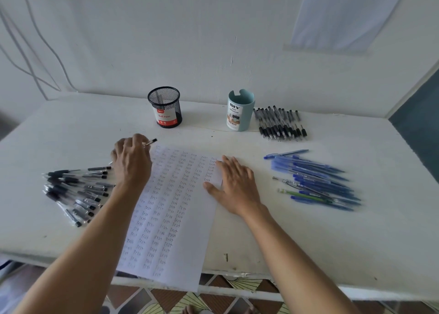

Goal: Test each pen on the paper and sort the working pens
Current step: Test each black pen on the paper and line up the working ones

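Observation:
A white sheet of paper [171, 209] covered with rows of the written word "Test" lies in the middle of the table. My left hand [131, 161] holds a black pen [150, 143] at the sheet's top left corner; the pen's black end points up and right. Flat on the sheet's right edge rests my right hand [234, 183], fingers spread. A heap of black pens [76, 192] lies left of the paper. Blue pens [316, 180] are piled to the right. Another group of black pens [280, 123] lies at the back right.
A black mesh pen cup [165, 107] with a red label stands behind the paper. A pale blue desk organizer cup [240, 110] stands to its right. The white table [308, 242] meets a wall at the back; its front edge runs below the paper.

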`<state>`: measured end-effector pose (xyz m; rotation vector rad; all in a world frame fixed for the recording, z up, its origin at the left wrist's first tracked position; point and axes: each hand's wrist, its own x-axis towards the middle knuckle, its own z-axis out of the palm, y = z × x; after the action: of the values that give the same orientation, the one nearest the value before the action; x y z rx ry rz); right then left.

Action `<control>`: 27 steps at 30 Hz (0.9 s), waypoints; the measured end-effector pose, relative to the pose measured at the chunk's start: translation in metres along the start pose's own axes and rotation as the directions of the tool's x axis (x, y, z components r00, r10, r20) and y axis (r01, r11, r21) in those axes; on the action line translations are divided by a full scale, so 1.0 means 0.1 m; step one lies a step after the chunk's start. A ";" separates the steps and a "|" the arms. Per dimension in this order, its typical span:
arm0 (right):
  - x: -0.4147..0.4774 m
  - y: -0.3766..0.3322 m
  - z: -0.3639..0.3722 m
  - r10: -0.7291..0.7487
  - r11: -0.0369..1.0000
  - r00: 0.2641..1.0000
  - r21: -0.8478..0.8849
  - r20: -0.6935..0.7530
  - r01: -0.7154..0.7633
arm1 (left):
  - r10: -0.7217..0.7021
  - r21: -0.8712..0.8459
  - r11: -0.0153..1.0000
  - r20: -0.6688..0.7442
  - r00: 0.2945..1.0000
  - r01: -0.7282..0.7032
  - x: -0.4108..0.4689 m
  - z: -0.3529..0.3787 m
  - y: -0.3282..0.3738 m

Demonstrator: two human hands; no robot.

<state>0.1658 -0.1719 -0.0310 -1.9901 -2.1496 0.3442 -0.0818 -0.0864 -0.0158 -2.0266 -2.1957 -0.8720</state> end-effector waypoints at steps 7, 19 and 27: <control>-0.03 -0.01 -0.03 -0.009 0.998 1.000 0.063 0.002 0.009 | 0.176 -0.434 0.874 -0.131 0.976 -0.216 -0.06 -0.16 0.37; -0.04 0.01 -0.02 -0.029 0.999 1.000 0.022 -0.002 0.029 | 0.134 -0.867 0.476 0.237 0.962 0.147 -0.20 -0.33 0.83; -0.04 -0.02 -0.04 -0.020 1.000 1.000 0.008 0.011 0.020 | 0.070 -0.907 0.330 0.301 0.951 0.263 -0.23 -0.02 0.77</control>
<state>0.1657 -0.1754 -0.0270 -1.9654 -2.1695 0.3610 -0.0073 -0.1085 0.0059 -2.5036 -2.1109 -2.5445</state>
